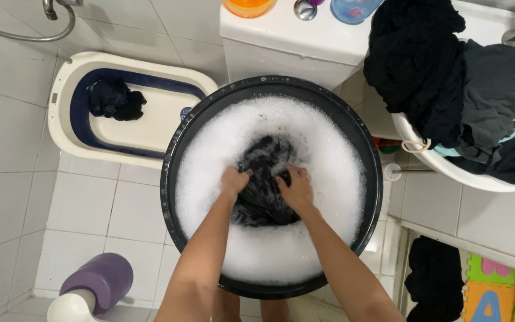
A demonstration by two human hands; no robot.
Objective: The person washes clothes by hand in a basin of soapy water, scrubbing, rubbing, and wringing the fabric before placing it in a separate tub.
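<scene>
Left hand [233, 180] closed on the dark wet garment [263, 182]; right hand [295, 186] closed on the same garment, just beside the left. Garment bunched between both hands at the middle of the round black basin [171, 179], ringed on all sides by white foam [210, 149]. Basin set on the white tiled floor [84, 209], directly under the hands.

Beyond and to the left of the left hand: a white oval tub with dark blue lining [67, 113], holding a crumpled dark cloth [114, 98]. Straight beyond the hands: a white toilet tank [287, 42], carrying an orange cup [248, 6] and a light blue cup [353, 9]. Beyond and to the right of the right hand: a white sink [448, 170], heaped with dark and grey clothes [448, 71]. Near and left of the left forearm: a purple and white bottle [93, 283], lying on the tiles. Near and right of the right forearm: coloured foam mat pieces [490, 292] and another dark cloth [433, 277].
</scene>
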